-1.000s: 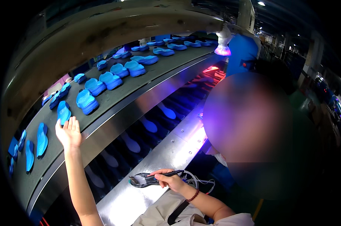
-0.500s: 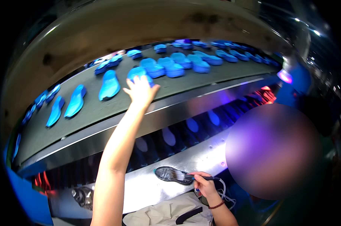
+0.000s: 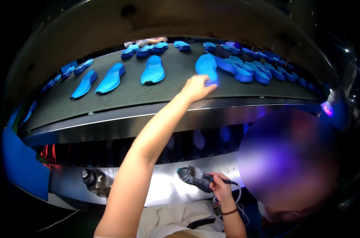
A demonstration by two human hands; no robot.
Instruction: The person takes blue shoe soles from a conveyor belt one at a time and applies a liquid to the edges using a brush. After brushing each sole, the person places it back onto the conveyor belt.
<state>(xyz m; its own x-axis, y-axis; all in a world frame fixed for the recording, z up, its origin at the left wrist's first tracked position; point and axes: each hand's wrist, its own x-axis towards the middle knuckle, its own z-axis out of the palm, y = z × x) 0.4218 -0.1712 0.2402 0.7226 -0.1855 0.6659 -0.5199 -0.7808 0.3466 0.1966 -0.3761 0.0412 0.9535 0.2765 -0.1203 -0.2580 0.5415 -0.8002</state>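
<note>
On the conveyor, my left hand (image 3: 199, 88) is closed around the near end of a blue shoe sole (image 3: 206, 65), which lies beside a cluster of other blue soles. My right hand (image 3: 222, 188) grips the black handle of a brush (image 3: 195, 172), with a white tube trailing from its back end. The pale bristles are over a black patterned shoe sole (image 3: 184, 174) on the metal ledge (image 3: 164, 186) close to my body. Whether the bristles touch it, I cannot tell. A beaded bracelet is around my right wrist.
More blue soles (image 3: 153, 70) lie spread along the dark conveyor belt (image 3: 128, 95) under a curved hood (image 3: 180, 20). A dark-topped bottle (image 3: 95, 181) stands on the ledge to the left. Below the conveyor is a dark slot with red glow. A lamp (image 3: 327, 108) shines at right.
My left hand, earlier spread over a blue sole, has closed on one's near end. In my right hand the brush has turned, its bristles more upright. The whole view has swung left.
</note>
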